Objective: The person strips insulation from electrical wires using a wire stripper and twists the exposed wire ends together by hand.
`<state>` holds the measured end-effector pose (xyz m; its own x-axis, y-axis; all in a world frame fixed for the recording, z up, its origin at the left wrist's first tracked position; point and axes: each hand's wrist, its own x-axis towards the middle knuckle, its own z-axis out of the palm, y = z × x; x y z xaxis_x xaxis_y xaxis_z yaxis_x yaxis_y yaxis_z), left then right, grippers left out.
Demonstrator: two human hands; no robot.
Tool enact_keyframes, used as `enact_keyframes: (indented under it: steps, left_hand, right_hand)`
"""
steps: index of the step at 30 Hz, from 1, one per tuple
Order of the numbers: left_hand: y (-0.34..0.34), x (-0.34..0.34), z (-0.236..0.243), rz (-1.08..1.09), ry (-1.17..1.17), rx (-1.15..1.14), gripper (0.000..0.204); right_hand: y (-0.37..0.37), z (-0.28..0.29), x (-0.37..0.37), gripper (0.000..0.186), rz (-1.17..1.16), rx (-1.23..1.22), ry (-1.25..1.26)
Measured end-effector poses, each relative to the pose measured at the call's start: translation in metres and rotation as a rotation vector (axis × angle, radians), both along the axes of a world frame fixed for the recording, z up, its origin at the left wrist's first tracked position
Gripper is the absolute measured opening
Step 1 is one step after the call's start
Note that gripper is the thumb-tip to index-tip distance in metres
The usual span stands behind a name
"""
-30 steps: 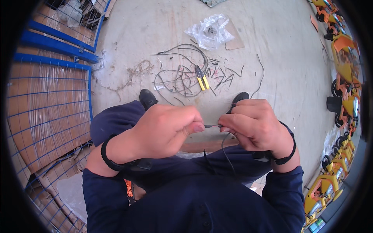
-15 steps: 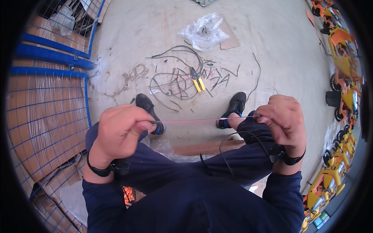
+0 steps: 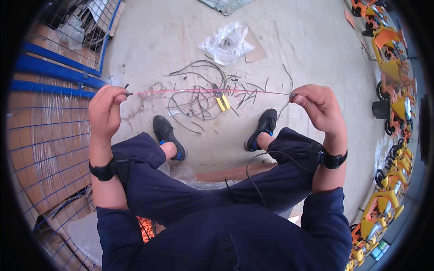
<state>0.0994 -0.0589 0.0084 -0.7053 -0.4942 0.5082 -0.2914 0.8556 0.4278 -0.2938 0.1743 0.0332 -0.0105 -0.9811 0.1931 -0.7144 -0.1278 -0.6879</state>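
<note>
A thin wire (image 3: pixel 194 90), reddish at the left and darker toward the right, is stretched taut between my two hands above the floor. My left hand (image 3: pixel 107 109) is closed in a pinch on its left end, where a short dark piece sticks out past the fingertips. At the other end my right hand (image 3: pixel 318 106) pinches the wire between thumb and finger. Below the wire, wire strippers (image 3: pixel 223 102) with yellow handles lie on the floor among dark cable lengths (image 3: pixel 203 63) and scattered offcuts. A black cable (image 3: pixel 249 174) curves over my right thigh.
Clear plastic film (image 3: pixel 226 45) lies on cardboard (image 3: pixel 257 53) ahead. A blue mesh cage (image 3: pixel 49 97) with wrapped boxes stands at the left. Yellow and orange wheeled machines (image 3: pixel 400 108) line the right side. My black shoes (image 3: pixel 266 124) rest on the floor.
Both hands have moved forward, away from my body, and farther apart. A longer stretch of red wire now shows between them.
</note>
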Motion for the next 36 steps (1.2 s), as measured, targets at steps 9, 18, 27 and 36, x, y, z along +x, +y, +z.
enact_keyframes:
  steps: [9, 18, 27, 36]
  left_hand:
    - [-0.015, 0.014, -0.022, 0.169, 0.067, 0.023, 0.010]
    - [0.018, -0.017, -0.026, 0.080, -0.046, 0.809, 0.023]
    - [0.088, -0.070, -0.014, -0.336, -0.301, 1.102, 0.028]
    - [0.107, -0.052, -0.005, -0.563, -0.339, 0.922, 0.016]
  right_hand:
    - [0.001, -0.014, 0.013, 0.008, 0.012, 0.025, -0.076]
    - [-0.017, -0.017, 0.050, 0.011, 0.019, 0.103, -0.005]
    - [-0.032, -0.024, 0.095, 0.008, 0.251, -0.011, -0.042]
    - [-0.016, -0.004, 0.100, 0.007, 0.505, 0.085, -0.139]
